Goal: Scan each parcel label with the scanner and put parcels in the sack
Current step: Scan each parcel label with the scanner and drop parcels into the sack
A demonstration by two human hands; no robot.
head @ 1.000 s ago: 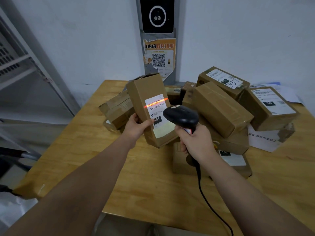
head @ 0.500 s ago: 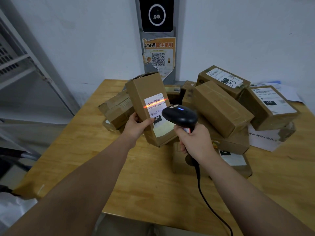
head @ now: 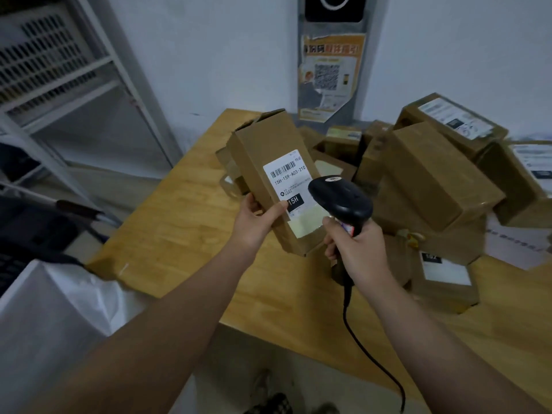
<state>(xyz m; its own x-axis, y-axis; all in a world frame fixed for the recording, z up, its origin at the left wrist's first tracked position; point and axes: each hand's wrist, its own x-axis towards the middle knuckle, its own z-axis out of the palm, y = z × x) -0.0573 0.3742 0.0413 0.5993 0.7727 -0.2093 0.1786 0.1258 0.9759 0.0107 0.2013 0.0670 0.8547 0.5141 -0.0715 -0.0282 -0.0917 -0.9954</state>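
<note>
Beside table, white sack; left hand grips parcel

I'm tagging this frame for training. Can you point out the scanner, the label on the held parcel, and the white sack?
scanner (head: 340, 198): head view, top of its black head.
label (head: 288, 177): head view, printed code under the barcode.
white sack (head: 56, 312): head view, its upper fabric, lower left.

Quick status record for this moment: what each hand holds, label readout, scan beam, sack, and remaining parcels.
left hand: holding tall parcel, tilted, label facing camera
right hand: gripping black scanner, aimed at the label
label: reads 15H-159-A03-210
scan beam: none visible on the label
white sack: lower left, beside the table
remaining parcels: piled on the table, right
</note>
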